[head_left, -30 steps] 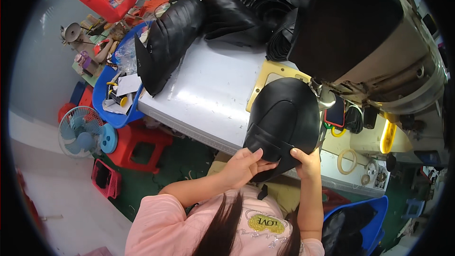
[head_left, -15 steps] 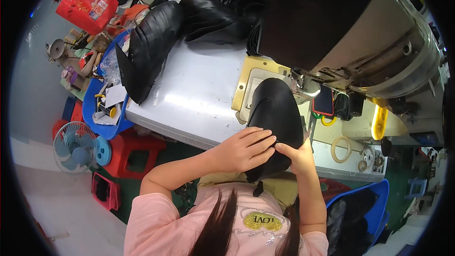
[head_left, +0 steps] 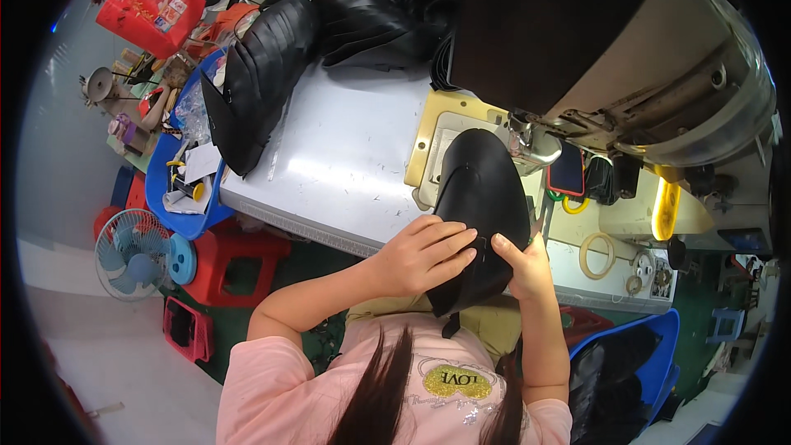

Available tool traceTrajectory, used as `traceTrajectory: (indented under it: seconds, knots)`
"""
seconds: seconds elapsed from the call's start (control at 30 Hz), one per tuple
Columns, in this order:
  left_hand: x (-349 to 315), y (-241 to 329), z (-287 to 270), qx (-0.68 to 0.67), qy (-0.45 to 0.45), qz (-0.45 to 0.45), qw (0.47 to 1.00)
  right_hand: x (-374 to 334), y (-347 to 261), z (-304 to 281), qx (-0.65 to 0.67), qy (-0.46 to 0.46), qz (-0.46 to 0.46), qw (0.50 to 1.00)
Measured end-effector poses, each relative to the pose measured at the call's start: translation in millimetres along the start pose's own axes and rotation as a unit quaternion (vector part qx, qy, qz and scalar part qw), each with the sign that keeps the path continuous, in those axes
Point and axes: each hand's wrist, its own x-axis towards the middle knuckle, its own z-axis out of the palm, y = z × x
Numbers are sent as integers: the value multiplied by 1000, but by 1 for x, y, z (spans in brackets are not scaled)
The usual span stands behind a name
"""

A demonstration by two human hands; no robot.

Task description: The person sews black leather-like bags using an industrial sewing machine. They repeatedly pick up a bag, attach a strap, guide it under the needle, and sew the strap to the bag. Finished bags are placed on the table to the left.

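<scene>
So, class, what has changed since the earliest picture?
The black piece, broadly spread before, now looks narrower, bent or tilted, baring more of the yellow frame. The left grip has shifted, fingers now across the piece, thumb hidden. The right grip still holds the right edge; the stacked pieces stayed put.

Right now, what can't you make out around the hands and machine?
All in the head view:
- Black piece: underside, hidden by its own upper face.
- Right hand: most fingers, hidden behind the piece; the thumb shows.
- Left hand: thumb, hidden below the hand or piece.
- Machine: top, cut off by the upper edge.
</scene>
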Motion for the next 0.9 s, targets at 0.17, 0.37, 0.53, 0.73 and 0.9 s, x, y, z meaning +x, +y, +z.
traceTrajectory:
  seconds: [0.17, 0.37, 0.53, 0.73, 0.9]
  knots:
    - [2, 1, -2, -6, 0, -3, 1000, 0, -2, 2, 11, 2, 1, 1000]
    - [0, 2, -2, -9, -7, -4, 1000, 1, -4, 3, -29, -12, 27, 999]
    - [-8, -12, -6, -175, 30, -150, 973, -1, -1, -4, 50, -36, 53, 997]
    - [-61, -38, 6, -767, 50, -440, 464, -4, 3, -23, 130, -81, 59, 986]
    - [-54, -26, 1, -869, 73, -330, 362, -1, 19, -27, 137, -117, 29, 983]
